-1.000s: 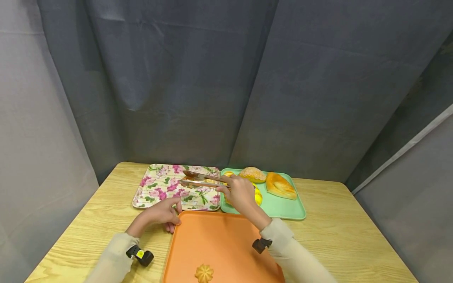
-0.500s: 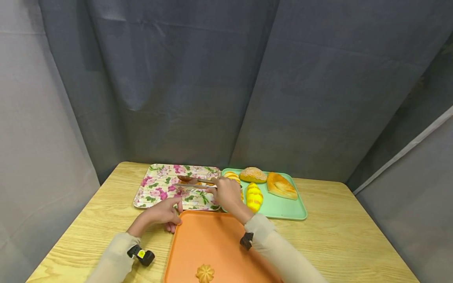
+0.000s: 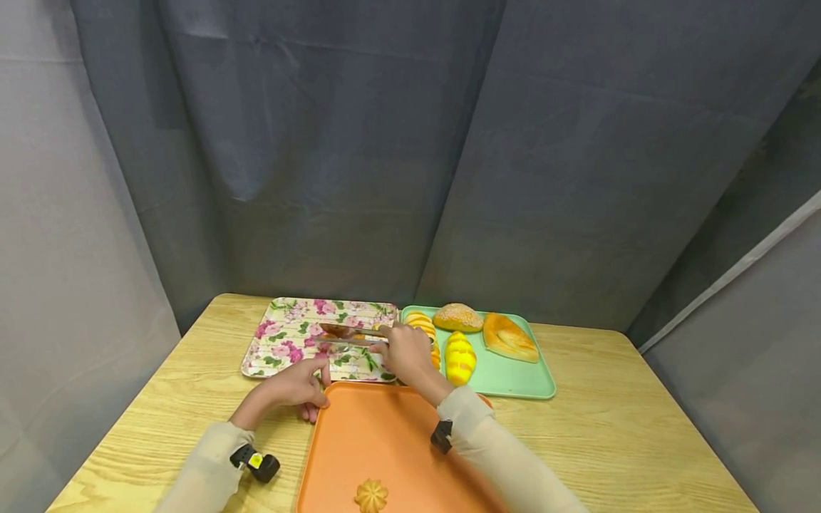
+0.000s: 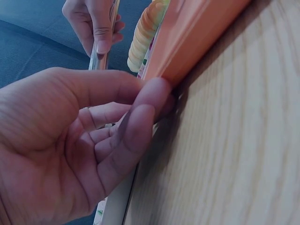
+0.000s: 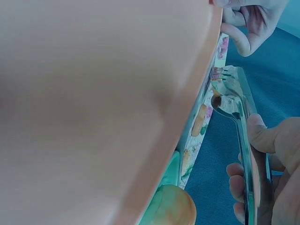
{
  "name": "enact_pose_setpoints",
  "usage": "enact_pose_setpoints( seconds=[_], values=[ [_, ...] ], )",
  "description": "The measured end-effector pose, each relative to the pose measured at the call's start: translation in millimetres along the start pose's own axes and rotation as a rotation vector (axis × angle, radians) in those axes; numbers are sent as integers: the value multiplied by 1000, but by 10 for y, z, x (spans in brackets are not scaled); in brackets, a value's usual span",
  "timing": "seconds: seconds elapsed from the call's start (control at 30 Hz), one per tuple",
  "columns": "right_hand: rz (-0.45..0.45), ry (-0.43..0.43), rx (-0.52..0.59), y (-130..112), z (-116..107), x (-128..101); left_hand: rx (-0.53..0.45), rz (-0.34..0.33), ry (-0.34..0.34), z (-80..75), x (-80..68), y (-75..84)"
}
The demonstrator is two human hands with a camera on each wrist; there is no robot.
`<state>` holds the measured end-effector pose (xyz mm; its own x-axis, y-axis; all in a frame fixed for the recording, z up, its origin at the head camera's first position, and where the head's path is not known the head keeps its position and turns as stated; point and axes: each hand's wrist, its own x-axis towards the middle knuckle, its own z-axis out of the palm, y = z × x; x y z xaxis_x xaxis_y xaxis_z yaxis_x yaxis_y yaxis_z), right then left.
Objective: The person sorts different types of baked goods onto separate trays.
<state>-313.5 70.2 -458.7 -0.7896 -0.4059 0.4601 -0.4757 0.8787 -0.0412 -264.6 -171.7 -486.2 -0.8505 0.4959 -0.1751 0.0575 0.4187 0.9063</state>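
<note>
My right hand (image 3: 410,353) grips metal tongs (image 3: 346,330) over the floral tray (image 3: 282,349). In the right wrist view the tongs (image 5: 242,105) show one fork-shaped end and one spoon-shaped end, with a gap between them. Small baked pieces, one of them a tan oblong (image 5: 199,120), lie on the floral tray around the tong ends; a brown bit overlaps the spoon end. My left hand (image 3: 296,386) pinches the far left corner of the orange tray (image 3: 385,434), thumb and fingers at its rim. A small ridged round cookie (image 3: 371,495) lies on the orange tray.
The green tray (image 3: 507,377) at the back right bears a yellow striped bread (image 3: 460,358), a seeded bun (image 3: 458,317), a golden flat bread (image 3: 509,336) and striped bread (image 3: 420,322) partly behind my right hand. Grey curtains (image 3: 333,178) stand behind the wooden table (image 3: 616,413).
My right hand and the tongs have shifted left and slightly lower over the floral tray, uncovering the yellow striped bread. My left hand keeps its place at the orange tray's corner.
</note>
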Motion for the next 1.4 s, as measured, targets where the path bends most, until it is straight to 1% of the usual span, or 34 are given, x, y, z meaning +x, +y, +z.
enact_pose_setpoints(
  seconds=[0.27, 0.53, 0.73, 0.9, 0.97, 1.1, 1.23, 1.33, 1.4],
  values=[
    [14, 10, 6, 6, -5, -18, 10, 11, 1, 9, -1, -1],
    [20, -21, 54, 72, -90, -66, 4, 7, -2, 12, 7, 2],
    [2, 18, 49, 148, -201, -130, 19, 13, 9, 13, 14, 2],
    [22, 47, 86, 236, -322, -206, 12, 11, 10, 12, 14, -2],
    [17, 56, 106, 291, -371, -252, 5, 12, 8, 10, 14, -7],
    [-1, 88, 126, 417, -441, -373, -1, 11, 4, 6, 13, -17],
    [-41, 109, 141, 535, -485, -502, 7, 2, 8, 3, 10, -28],
    [-80, 107, 163, 620, -526, -594, 11, -7, 11, 4, 10, -34],
    [-106, 90, 181, 674, -563, -656, 16, -11, 12, 7, 13, -35]
  ],
)
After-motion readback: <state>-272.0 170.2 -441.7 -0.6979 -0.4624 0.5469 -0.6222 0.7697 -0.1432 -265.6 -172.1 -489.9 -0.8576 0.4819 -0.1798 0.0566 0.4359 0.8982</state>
